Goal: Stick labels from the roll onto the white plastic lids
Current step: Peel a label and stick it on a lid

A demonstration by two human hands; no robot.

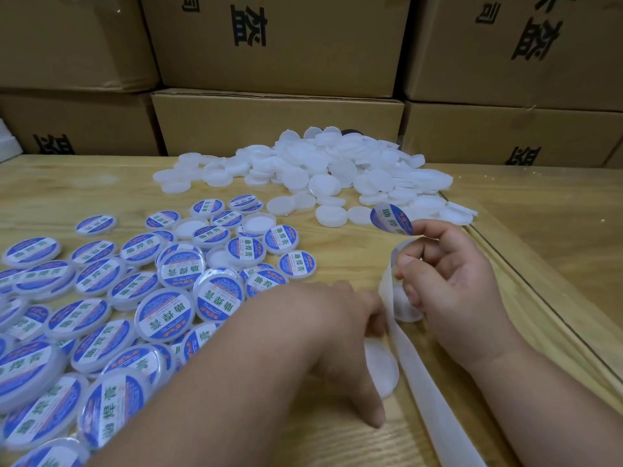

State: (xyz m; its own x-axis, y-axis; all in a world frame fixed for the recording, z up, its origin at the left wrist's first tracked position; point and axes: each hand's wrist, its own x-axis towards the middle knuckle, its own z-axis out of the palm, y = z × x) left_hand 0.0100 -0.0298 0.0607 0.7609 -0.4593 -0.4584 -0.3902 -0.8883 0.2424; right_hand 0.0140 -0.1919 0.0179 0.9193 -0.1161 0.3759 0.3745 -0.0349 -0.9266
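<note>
label in hand: a round sticker (392,219), blue rim, white centre band with green characters; held in the air at the fingertips of the right hand (451,278), above the near right part of the table (337,433).
right hand: thumb and forefinger pinch the label edge; the other fingers curl round the roll area.
label roll: a white, translucent roll (401,298) standing on the table just beside the right palm, partly hidden by the fingers.
backing strip: a bare white strip (435,392) runs from the roll toward the near edge, between the two forearms.
left hand: the left hand (340,335) lies palm down over a blank lid (382,369); fingers bent, fingertips at the strip near the roll; thumb extended toward the near edge. cannot tell whether it grips the strip.
blank lids: a heap of plain white round lids (320,170) at the far centre of the table, well apart from the hands.
labelled lids: a spread of lids bearing blue and white labels (165,311) on the left half, overlapping one another; a few lie underside up.
background: stacked cardboard boxes (276,119) with black print behind the table.
</note>
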